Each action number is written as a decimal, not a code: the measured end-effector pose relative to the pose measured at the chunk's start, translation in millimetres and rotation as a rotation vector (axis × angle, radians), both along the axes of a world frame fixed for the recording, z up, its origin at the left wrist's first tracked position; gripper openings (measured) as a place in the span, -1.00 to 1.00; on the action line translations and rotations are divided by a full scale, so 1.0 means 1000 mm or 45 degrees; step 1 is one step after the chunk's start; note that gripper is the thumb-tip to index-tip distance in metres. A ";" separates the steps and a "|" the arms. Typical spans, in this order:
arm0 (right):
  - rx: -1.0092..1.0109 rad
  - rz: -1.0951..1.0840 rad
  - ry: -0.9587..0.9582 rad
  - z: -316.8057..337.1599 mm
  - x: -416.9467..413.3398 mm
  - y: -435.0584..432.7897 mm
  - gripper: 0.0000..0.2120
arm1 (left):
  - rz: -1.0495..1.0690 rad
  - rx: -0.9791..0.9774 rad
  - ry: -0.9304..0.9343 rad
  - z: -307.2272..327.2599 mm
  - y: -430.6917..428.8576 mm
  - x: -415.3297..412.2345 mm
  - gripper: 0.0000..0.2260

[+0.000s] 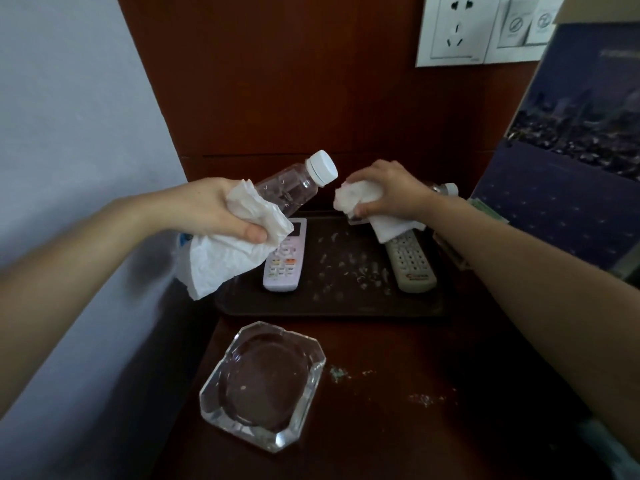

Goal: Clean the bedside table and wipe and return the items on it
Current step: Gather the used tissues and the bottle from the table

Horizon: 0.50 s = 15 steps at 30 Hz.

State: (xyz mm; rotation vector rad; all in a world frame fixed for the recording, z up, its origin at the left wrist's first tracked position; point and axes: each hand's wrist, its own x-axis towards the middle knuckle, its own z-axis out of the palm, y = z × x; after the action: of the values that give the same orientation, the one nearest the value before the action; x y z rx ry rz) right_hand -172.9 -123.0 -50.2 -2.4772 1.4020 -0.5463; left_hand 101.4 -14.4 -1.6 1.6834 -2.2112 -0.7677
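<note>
Bedside table [381, 427]: one tray [329, 308], two remotes [284, 268] [412, 265], one ashtray [263, 386]; hands [221, 209] [388, 192] grip two tissues [225, 261] [349, 200].

White tissue [225, 261], dark brown tray [329, 306]

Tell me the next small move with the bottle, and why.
Probably bring the wadded tissue in the right hand onto the white cap of the bottle and wipe it. The left hand holds the bottle tilted through a second tissue, cap pointing at the right hand, the wad just short of it.
</note>
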 end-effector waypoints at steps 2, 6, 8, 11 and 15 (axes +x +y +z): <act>-0.032 -0.001 0.218 -0.008 -0.001 -0.012 -0.35 | -0.017 -0.009 0.006 -0.001 -0.005 0.001 -0.41; -0.001 0.032 0.324 -0.009 -0.003 -0.022 -0.24 | -0.015 0.037 -0.003 -0.001 -0.012 0.000 -0.48; 0.011 0.046 0.345 -0.007 -0.004 -0.025 -0.22 | -0.022 0.048 -0.027 -0.002 -0.015 0.001 -0.43; -0.021 0.059 0.371 -0.007 -0.004 -0.024 -0.25 | -0.031 0.043 -0.038 -0.002 -0.015 0.002 -0.39; -0.009 0.045 0.089 0.012 -0.004 -0.007 -0.27 | -0.029 0.037 -0.056 0.008 -0.004 0.003 -0.41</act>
State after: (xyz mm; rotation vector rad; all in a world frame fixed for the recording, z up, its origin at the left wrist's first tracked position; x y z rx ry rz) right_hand -177.0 -129.7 -38.5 -2.5444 1.3809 -0.4627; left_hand 104.2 -17.9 6.5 1.7069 -2.2631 -0.7790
